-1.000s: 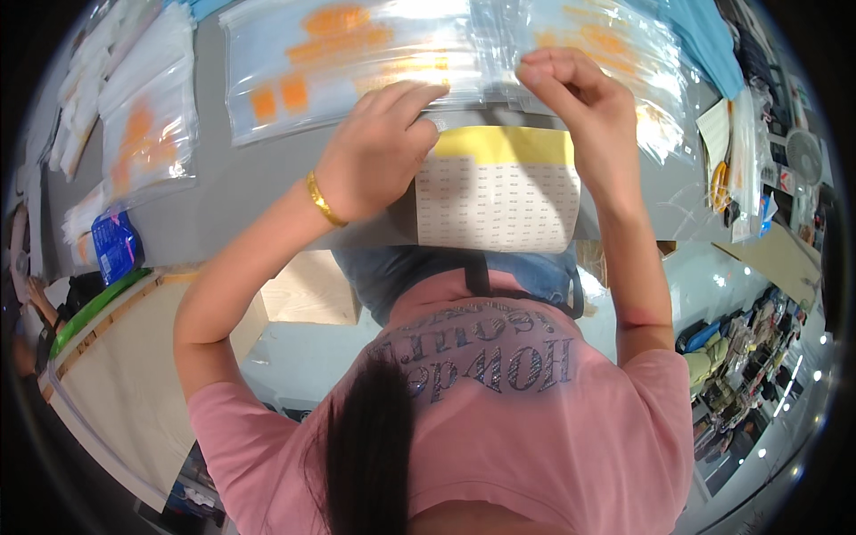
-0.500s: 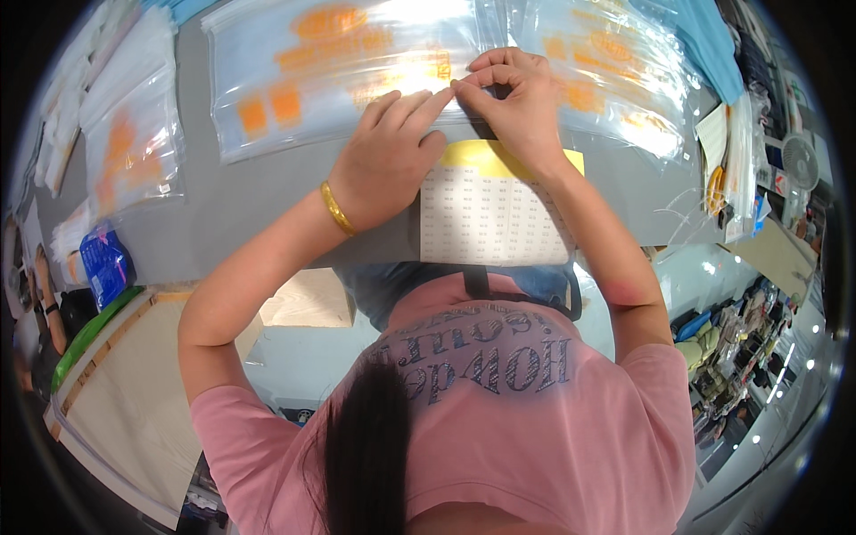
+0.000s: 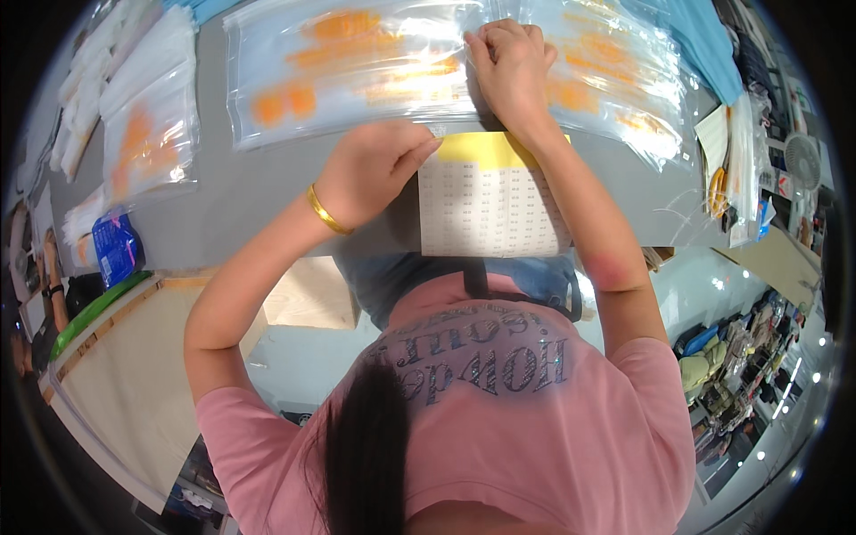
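A sheet of small printed labels [image 3: 490, 209] with a yellow top strip [image 3: 477, 150] lies at the grey table's front edge. My left hand [image 3: 374, 174], a gold bangle on its wrist, is closed with thumb and fingers together at the sheet's upper left corner; it is slightly blurred. Beyond the sheet, my right hand [image 3: 515, 76] has its fingers curled inward by the right edge of a stack of clear plastic bags [image 3: 348, 67] with orange print. What those fingertips hold, if anything, is too small to make out.
More clear bags with orange print [image 3: 597, 67] lie at the right, and another pile [image 3: 147, 134] at the left. Yellow-handled scissors [image 3: 717, 192] rest near the right edge. A blue packet [image 3: 117, 248] sits at the left front corner. Light blue cloth [image 3: 704, 45] lies far right.
My left hand has come back from the bags to the label sheet's corner. My right hand has moved farther away along the bag's edge. The hands have separated.
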A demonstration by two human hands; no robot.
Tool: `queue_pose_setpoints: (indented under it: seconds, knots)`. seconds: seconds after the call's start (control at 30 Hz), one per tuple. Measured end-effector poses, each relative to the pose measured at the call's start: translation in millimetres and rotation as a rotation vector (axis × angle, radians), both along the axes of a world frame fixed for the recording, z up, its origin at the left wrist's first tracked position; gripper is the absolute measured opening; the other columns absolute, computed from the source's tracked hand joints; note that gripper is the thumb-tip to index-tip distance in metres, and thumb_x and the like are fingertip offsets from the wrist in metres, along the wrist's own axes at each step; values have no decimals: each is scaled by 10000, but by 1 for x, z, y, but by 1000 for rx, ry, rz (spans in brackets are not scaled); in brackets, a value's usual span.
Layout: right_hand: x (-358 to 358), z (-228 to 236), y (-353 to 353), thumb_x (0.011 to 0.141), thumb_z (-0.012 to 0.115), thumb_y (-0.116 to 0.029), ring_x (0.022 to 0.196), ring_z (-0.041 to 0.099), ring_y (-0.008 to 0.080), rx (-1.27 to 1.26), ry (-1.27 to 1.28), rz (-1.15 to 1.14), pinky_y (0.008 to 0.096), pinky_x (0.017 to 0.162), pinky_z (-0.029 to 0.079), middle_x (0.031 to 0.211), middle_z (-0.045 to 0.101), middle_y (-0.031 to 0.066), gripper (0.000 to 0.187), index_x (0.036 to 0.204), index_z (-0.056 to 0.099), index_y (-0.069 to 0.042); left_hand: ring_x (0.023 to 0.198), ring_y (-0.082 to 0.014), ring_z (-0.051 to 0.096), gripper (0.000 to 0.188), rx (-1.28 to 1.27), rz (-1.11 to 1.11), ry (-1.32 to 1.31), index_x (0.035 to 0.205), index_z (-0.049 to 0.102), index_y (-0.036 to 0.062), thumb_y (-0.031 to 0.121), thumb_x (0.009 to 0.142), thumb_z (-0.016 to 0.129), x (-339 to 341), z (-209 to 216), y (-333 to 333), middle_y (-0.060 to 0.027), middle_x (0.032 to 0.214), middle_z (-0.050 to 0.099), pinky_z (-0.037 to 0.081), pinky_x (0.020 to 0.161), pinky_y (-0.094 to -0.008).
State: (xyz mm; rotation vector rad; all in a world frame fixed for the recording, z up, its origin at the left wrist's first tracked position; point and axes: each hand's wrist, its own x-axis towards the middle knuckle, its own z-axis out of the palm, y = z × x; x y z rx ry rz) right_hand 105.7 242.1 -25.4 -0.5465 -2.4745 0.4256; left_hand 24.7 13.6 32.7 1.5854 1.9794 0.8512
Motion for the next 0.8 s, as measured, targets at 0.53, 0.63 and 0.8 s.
queue_pose_setpoints:
  seconds: [0.53, 0.63, 0.8]
  knots:
    - [76, 117, 134, 1057, 603, -216, 850, 734, 227, -198, 147, -212, 338, 757, 569, 1060, 776, 102, 256, 1146, 729, -12, 929, -241, 776, 416, -360, 248, -1327, 1179, 690, -86, 307, 1051, 646, 3, 34, -12, -187, 1083, 762, 639, 870, -345]
    - [98, 135, 73, 975, 708, -141, 996, 728, 193, 250, 45, -11, 317, 886, 564, 1120, 772, 76, 188, 1123, 759, -36, 962, -249, 773, 407, -324, 255, -1357, 1182, 681, -103, 281, 1056, 632, 3, 36, -3, -195, 1088, 762, 637, 900, -377]
    - [101, 89, -63, 774, 864, -58, 909, 639, 258, -157, 107, 479, 369, 799, 511, 1050, 722, 43, 239, 991, 764, -66, 926, -218, 760, 355, -277, 173, -1485, 1155, 681, -94, 239, 1067, 596, 1, 39, 2, -149, 1052, 757, 626, 948, -415]
